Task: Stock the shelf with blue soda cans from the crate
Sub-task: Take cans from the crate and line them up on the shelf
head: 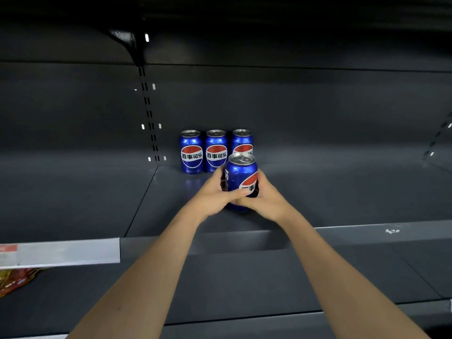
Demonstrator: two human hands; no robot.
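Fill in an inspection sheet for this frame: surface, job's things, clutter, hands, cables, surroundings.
Surface: dark metal shelf, mostly bare.
Job's things: three blue cans upright in a row at the back; a fourth can in front, held in both hands. Crate not in view.
Clutter: nothing seen on this shelf.
Hands: left hand and right hand both grip the fourth can.
Cables: nothing seen.
Surroundings: price strip and orange packaging lower left.

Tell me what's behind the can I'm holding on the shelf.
Behind the held can, gripped by both hands (left, right), three blue cans stand in a row by the back panel. The rightmost is partly covered, its lower half hidden.
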